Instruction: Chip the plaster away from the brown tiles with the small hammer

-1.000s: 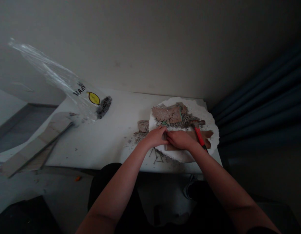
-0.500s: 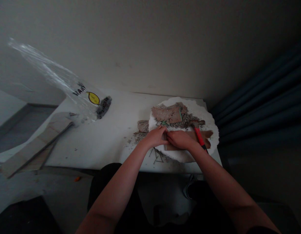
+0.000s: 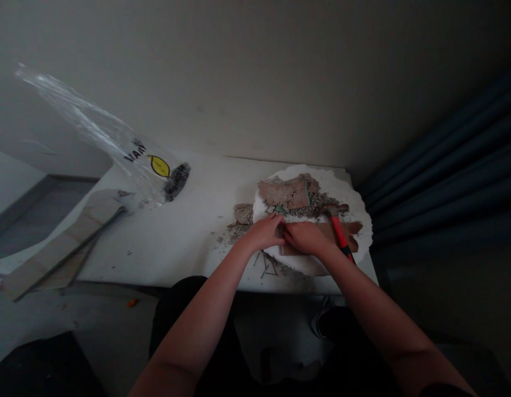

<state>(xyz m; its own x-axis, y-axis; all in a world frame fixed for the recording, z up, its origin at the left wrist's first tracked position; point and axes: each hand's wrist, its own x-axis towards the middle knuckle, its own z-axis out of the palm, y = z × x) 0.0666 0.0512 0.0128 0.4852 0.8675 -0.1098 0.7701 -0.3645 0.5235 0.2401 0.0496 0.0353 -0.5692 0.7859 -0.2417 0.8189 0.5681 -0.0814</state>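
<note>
My left hand (image 3: 266,232) and my right hand (image 3: 304,237) meet over the left end of a flat brown board (image 3: 329,232). Both have curled fingers, with the fingertips and left thumb close together. Whatever lies between them is too small and dark to make out. Under the board is a white sheet with a ragged edge (image 3: 364,241). A hammer (image 3: 340,234) with a red and black handle lies across the board, to the right of my right hand. Beyond my hands sits a cracked brownish slab (image 3: 282,193) amid grey crumbs. Several loose nails (image 3: 266,266) lie near the table's front edge.
A clear plastic bag (image 3: 115,140) with dark contents stands at the table's back left. Long boards (image 3: 69,240) jut over the left edge. A smaller rough chunk (image 3: 243,214) and scattered crumbs lie left of the white sheet. A dark curtain (image 3: 450,165) hangs at right.
</note>
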